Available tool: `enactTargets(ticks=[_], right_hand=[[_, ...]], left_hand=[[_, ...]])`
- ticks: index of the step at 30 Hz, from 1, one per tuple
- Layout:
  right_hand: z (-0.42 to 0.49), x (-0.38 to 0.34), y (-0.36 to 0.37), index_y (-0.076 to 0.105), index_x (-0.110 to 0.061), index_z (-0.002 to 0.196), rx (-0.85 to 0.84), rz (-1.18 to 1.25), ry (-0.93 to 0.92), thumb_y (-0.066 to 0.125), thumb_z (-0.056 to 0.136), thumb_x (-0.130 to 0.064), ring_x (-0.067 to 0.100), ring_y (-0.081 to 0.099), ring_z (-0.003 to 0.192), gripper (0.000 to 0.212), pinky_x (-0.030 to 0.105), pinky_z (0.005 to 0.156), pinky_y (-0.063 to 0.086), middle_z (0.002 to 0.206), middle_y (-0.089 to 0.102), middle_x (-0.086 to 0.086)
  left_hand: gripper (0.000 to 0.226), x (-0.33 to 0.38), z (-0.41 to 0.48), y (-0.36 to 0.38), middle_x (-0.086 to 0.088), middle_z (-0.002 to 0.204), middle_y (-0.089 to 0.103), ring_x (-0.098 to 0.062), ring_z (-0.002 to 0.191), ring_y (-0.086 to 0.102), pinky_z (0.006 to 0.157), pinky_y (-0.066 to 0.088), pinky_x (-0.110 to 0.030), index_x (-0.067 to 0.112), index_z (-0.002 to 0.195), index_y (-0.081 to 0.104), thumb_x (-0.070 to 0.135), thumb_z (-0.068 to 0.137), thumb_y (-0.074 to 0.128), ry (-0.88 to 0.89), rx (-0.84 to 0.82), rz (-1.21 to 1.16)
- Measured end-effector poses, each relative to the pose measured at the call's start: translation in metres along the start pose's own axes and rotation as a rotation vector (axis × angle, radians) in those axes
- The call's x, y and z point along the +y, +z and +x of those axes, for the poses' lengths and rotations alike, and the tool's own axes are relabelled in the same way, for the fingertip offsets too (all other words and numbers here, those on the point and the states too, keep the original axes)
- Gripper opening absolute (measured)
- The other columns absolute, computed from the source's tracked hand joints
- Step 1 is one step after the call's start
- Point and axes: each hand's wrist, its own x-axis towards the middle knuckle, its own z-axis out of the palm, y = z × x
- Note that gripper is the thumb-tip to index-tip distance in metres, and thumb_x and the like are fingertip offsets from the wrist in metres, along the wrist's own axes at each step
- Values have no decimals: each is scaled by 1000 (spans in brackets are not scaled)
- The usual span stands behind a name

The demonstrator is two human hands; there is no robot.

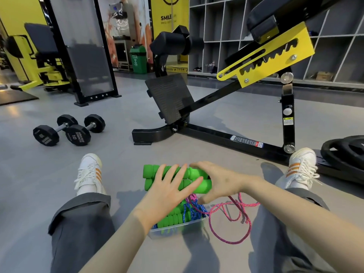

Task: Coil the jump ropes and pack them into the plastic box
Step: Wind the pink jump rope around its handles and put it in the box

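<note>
A pair of bright green foam jump-rope handles (151, 175) lies side by side above a clear plastic box (173, 231) on the floor between my legs. My right hand (218, 181) grips the right ends of these handles. My left hand (169, 189) lies flat over them with straight, spread fingers. Inside the box are more green handles (174, 216) and blue rope (194, 210). A pink rope (232, 219) runs from under my right hand and loops loosely on the floor to the right of the box.
My legs stretch out either side of the box, white shoes (89, 174) at the ends. Two black dumbbells (69, 130) lie far left. A black and yellow bench frame (226, 134) crosses ahead. Black weight plates (344, 152) are stacked at the right.
</note>
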Motion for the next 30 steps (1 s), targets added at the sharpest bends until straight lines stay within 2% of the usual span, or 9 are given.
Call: enactTargets(ticks=[2, 6, 8, 12, 16, 19, 22, 27, 30], right_hand=[[5, -2, 6, 31, -13, 137, 44, -149, -17, 80, 60, -37, 17, 44, 112, 94, 31, 97, 40, 123, 45, 2], [7, -5, 9, 44, -10, 112, 131, -192, 40, 78, 60, -29, 22, 50, 90, 66, 33, 72, 42, 104, 49, 4], [5, -7, 9, 43, -11, 108, 164, -240, 38, 76, 61, -30, 22, 49, 85, 60, 29, 65, 33, 102, 49, 4], [3, -11, 6, 46, -12, 106, 266, -407, -22, 68, 64, -42, 22, 49, 90, 56, 26, 71, 25, 100, 51, 3], [4, -6, 8, 51, -10, 100, 349, -531, -79, 36, 56, -53, 27, 49, 87, 63, 36, 87, 34, 92, 54, 6], [6, 2, 14, 53, -10, 95, 399, -588, -79, 49, 57, -43, 29, 52, 83, 51, 45, 97, 40, 87, 54, 5], [7, 8, 19, 53, -13, 89, 506, -669, -126, 47, 58, -39, 27, 55, 77, 41, 51, 95, 45, 79, 52, 2], [10, 15, 25, 52, -13, 109, 551, -655, -155, 56, 61, -40, 35, 54, 103, 55, 54, 103, 35, 94, 54, 6], [8, 23, 21, 21, -25, 144, 498, -283, -175, 66, 61, -29, 31, 38, 128, 95, 44, 109, 33, 134, 40, 13]], left_hand=[[76, 4, 4, 0, -25, 127, 56, -40, 107, 58, 91, 42, -56, 24, 139, 38, 2, 67, 46, 11, 8, 1], [64, 5, 3, -2, -24, 128, 56, -38, 110, 59, 90, 47, -55, 17, 135, 41, 1, 73, 41, 7, 57, -6], [66, 2, 2, 2, -23, 130, 55, -38, 113, 58, 93, 47, -55, 12, 134, 41, 6, 73, 64, 0, 95, 1], [93, -2, 2, 7, -29, 141, 36, -48, 123, 46, 104, 30, -60, 16, 143, 33, 13, 63, 80, -67, 80, 4], [104, -6, -3, 12, -29, 142, 33, -49, 125, 42, 102, 26, -64, 30, 151, 18, 40, 70, 82, -108, 37, -37], [127, -5, -6, 17, -29, 140, 33, -46, 118, 45, 94, 39, -60, 30, 153, 2, 24, 60, 87, -103, -22, -82], [121, -4, -8, 16, -25, 132, 36, -40, 106, 46, 85, 41, -52, 32, 151, 7, -2, 49, 62, -95, -32, -71], [109, -6, -7, 13, -24, 127, 37, -37, 103, 45, 83, 34, -49, 31, 146, 19, -4, 46, 47, -100, -10, -36], [105, -13, -7, 10, -24, 126, 37, -36, 103, 44, 83, 33, -49, 31, 145, 23, -8, 50, 41, -110, 26, -22]])
